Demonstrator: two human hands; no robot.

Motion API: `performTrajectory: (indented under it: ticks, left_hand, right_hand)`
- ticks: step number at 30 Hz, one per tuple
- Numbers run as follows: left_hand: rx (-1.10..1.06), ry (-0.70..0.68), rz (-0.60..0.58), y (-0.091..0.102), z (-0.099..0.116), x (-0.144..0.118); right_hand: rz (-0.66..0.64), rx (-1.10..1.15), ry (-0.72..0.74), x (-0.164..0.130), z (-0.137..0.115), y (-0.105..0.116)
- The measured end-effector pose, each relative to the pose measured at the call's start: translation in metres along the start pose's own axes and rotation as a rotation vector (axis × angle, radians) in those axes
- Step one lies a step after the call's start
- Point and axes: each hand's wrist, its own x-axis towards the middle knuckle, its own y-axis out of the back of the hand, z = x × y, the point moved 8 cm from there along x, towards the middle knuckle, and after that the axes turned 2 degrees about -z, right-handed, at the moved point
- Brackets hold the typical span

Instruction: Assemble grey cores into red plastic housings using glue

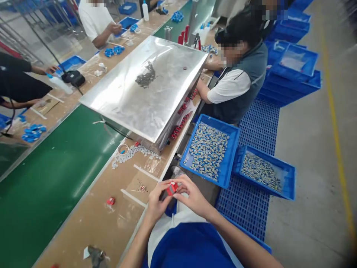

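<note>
Between my two hands is a small red block-shaped part with a grey face; its exact kind I cannot make out. My left hand pinches it from the left, thumb below and fingers above. From the right, the fingers of my right hand close on the same part. Both hands are over my lap, just off the bench edge. On the brown bench to the left lies another red part. A small ring with bits lies nearer my hands, and small grey-white pieces are scattered farther up.
A metal-topped box stands ahead, beside a green conveyor belt. At my right are blue bins of small blue-and-white parts. A co-worker sits ahead on the right; other people work across the belt.
</note>
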Motion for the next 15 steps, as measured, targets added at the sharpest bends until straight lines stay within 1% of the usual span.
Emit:
performTrajectory:
  ticks: [2, 4, 6, 8, 10, 11, 13, 15]
  left_hand:
    - [-0.206, 0.171, -0.039, -0.023, -0.035, 0.024]
    - [-0.342, 0.331, -0.065, -0.045, -0.073, 0.046]
    - [-0.427, 0.511, -0.095, -0.066, -0.115, 0.059]
    - [-0.48, 0.702, -0.099, -0.079, -0.155, 0.057]
    - [-0.465, 0.883, -0.048, -0.079, -0.184, 0.037]
    - [-0.464, 0.972, -0.04, -0.076, -0.193, 0.02]
    - [-0.474, 1.136, -0.031, -0.066, -0.196, -0.025]
    - [-0.45, 1.258, 0.078, -0.046, -0.186, -0.074]
  right_hand:
    - [0.013, -0.162, 0.048, 0.01, 0.005, 0.033]
    - [0.031, -0.308, 0.089, 0.026, 0.02, 0.063]
    - [0.083, -0.395, 0.119, 0.051, 0.05, 0.093]
    - [0.166, -0.443, 0.108, 0.085, 0.093, 0.123]
    - [0.274, -0.478, 0.062, 0.128, 0.143, 0.153]
    - [0.316, -0.501, 0.038, 0.152, 0.166, 0.164]
    - [0.339, -0.542, -0.005, 0.2, 0.206, 0.179]
    - [0.326, -0.576, -0.045, 0.241, 0.233, 0.185]
